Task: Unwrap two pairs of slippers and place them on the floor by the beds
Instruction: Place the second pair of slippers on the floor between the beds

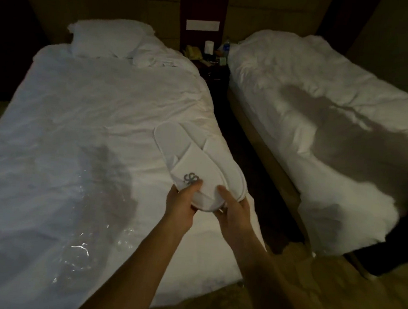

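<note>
A stack of white slippers [193,158] with a grey logo on the top strap is held over the right edge of the left bed [84,126]. My left hand [182,201] grips the toe end from the left, thumb on the logo strap. My right hand [233,207] holds the same end from the right, thumb on top. The slippers show no wrapper. Crumpled clear plastic wrap [83,247] lies on the left bed near its foot, left of my arms.
The right bed [323,95] stands across a narrow dark aisle [252,172]. A nightstand [210,55] with a phone, cup and bottle sits between the headboards. Patterned carpet [321,295] spreads at the foot of both beds. A pillow [105,38] lies on the left bed.
</note>
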### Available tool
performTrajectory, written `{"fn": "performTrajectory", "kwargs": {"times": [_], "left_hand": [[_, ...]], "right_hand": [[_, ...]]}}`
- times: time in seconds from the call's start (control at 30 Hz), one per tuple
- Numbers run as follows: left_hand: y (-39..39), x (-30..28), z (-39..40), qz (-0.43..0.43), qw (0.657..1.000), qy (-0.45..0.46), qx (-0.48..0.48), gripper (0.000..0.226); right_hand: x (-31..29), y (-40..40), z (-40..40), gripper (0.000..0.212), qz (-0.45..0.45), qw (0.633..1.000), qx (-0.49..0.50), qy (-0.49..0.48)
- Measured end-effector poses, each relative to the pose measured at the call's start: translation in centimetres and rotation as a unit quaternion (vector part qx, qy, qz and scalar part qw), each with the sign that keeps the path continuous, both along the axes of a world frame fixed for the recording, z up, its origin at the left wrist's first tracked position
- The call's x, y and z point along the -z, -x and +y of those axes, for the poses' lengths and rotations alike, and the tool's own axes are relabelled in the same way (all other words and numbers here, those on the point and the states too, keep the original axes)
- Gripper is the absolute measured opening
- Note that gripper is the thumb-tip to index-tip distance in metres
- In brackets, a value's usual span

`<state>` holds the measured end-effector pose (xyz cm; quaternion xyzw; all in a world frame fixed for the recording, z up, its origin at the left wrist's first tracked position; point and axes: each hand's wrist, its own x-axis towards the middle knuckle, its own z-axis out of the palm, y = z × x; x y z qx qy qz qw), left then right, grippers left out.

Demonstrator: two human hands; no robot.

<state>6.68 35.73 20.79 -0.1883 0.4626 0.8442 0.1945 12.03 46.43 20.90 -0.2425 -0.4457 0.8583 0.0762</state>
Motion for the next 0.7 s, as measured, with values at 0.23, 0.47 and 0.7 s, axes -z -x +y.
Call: {"fn": "performTrajectory", "kwargs": {"times": [0.23, 0.47, 0.7], "left_hand": [[0.3, 1.9, 1.8, -0.003, 0.998, 0.064, 0.011, 0.038], [0.2, 3.0, 8.0, 0.045, 0.988, 0.134, 0.066, 0.037], [-1.3, 6.6, 17.0, 0.016, 0.987, 0.151, -0.057, 0.046]], "right_hand": [[2.5, -0.2, 6.6, 0.035, -0.101, 0.994, -0.034, 0.007], [3.9, 2.8, 17.0, 0.019, -0.101, 0.984, -0.118, -0.082], [8.2, 2.2, 28.7, 0.037, -0.111, 0.987, -0.107, -0.038]]}}
